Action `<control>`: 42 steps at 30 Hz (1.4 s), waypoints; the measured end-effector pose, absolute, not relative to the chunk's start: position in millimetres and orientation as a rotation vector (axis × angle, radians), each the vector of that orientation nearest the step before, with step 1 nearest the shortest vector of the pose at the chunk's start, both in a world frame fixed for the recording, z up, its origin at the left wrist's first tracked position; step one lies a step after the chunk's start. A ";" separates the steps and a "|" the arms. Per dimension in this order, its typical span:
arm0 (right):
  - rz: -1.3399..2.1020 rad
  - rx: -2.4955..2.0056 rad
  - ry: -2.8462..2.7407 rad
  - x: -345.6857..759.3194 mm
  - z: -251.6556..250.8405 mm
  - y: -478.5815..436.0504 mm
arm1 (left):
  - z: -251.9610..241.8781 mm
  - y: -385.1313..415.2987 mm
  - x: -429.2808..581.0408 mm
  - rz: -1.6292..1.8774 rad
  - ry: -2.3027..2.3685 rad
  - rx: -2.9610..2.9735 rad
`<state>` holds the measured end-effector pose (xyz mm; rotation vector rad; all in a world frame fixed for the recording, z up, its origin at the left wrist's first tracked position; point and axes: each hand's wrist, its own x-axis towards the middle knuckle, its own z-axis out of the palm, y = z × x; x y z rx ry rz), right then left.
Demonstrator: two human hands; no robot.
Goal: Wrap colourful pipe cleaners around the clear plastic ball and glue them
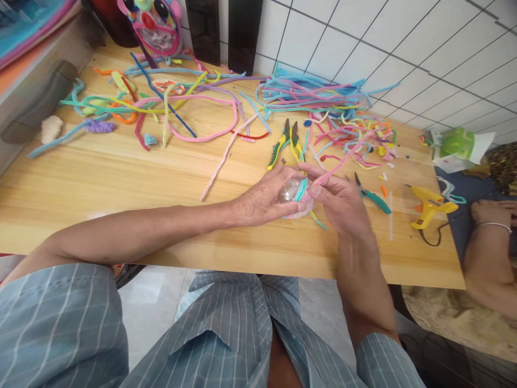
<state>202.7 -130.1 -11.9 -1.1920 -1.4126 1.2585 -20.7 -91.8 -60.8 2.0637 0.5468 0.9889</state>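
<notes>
My left hand [264, 199] is closed around a small clear plastic ball [291, 193] wrapped with teal and pink pipe cleaners, just above the wooden table [121, 178]. My right hand [339, 199] pinches a long pink pipe cleaner [343, 161] where it meets the ball; the strand runs up and right toward the pile. A teal end [319, 221] sticks out below the ball.
Green-yellow pliers [285, 143] lie just beyond my hands, teal-handled pliers [374, 196] to the right, then a yellow glue gun [430, 205]. Loose pipe cleaners [323, 97] cover the far table. A colourful craft figure [155, 24] stands at the back. Another person's hand [493, 213] rests at right.
</notes>
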 end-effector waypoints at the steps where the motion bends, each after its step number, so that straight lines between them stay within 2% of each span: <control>1: 1.283 -1.189 -1.389 201.5 -12.1 -130.4 | -60.5 -92.2 -20.4 0.990 0.546 2.054; 42: 1.265 -1.174 -1.127 189.2 -39.2 -124.5 | -63.1 -96.4 -26.7 0.978 0.494 1.972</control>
